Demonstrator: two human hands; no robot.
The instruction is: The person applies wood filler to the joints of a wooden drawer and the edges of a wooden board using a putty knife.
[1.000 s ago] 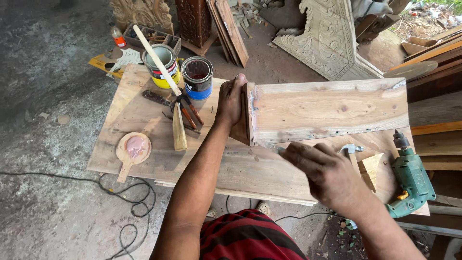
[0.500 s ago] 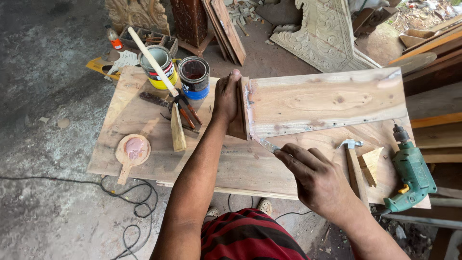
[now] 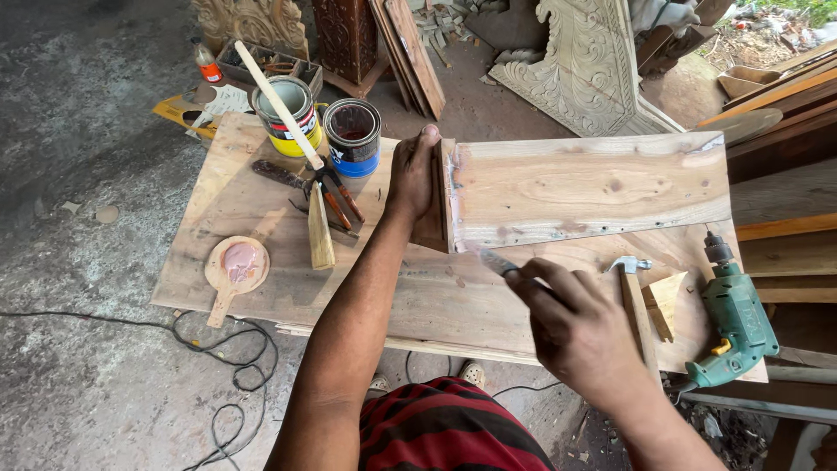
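Plank (image 3: 593, 187) lies flat at the 1 o'clock part of the plywood tabletop (image 3: 261, 288), long axis running 3 to 9 o'clock, left end pressed against a small upright block (image 3: 433, 205).

Right hand (image 3: 580, 327), nearest, at 5 o'clock: forearm enters from the lower right, back of the hand up, fingers curled narrowly in a pinch around a thin grey blade-like tool (image 3: 497, 262). Tool tip points toward 10 o'clock, close to the plank's near-left corner; whether it touches is unclear.

Left hand (image 3: 414, 174), centre: arm stretched straight toward 12 o'clock, palm and fingers clasped around the upright block, fingertips over its far end.

Just right of the right hand: hammer (image 3: 636, 305), handle toward 6 o'clock, beside a triangular wood offcut (image 3: 667, 301). Green power drill (image 3: 737, 318) at 3 o'clock, chuck toward 12.

At 9 o'clock: small round wooden paddle (image 3: 235, 266) carrying a pinkish paste. Farther: light wood wedge (image 3: 320, 235) and dark-handled tools (image 3: 336, 196).

At 11 o'clock, far edge: yellow tin (image 3: 292, 122) with a pale stirring stick (image 3: 275, 100) leaning in it; beside it a blue tin (image 3: 352, 135), open, holding dark reddish liquid.
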